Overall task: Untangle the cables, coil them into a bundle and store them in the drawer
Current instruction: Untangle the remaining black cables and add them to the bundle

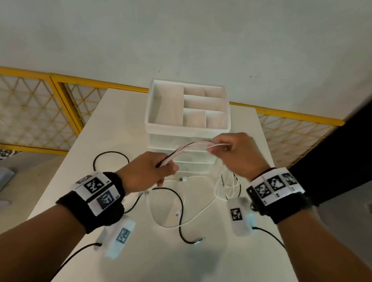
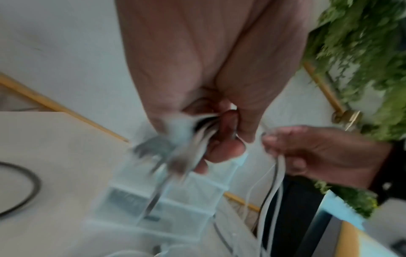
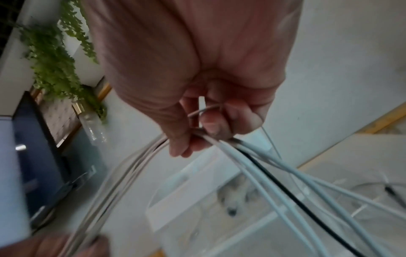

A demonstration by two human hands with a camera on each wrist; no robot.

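A bunch of white and black cables (image 1: 191, 146) stretches between my two hands above the white table (image 1: 216, 264). My left hand (image 1: 154, 171) grips one end of the bunch, fingers curled round it (image 2: 197, 139). My right hand (image 1: 230, 152) pinches the other end (image 3: 208, 135), and loops hang down from it toward the table (image 1: 228, 187). Loose black cable (image 1: 182, 215) and white cable (image 1: 166, 224) trail over the tabletop below. A white drawer unit (image 1: 186, 145) stands behind the hands, with a divided tray (image 1: 154, 107) on top; its translucent drawers look closed.
A yellow mesh fence (image 1: 28, 112) runs behind the table on both sides. A dark panel (image 1: 356, 141) stands at the right. Another black cable loop (image 1: 111, 157) lies on the left of the table. Green foliage (image 2: 362, 52) hangs off to the side.
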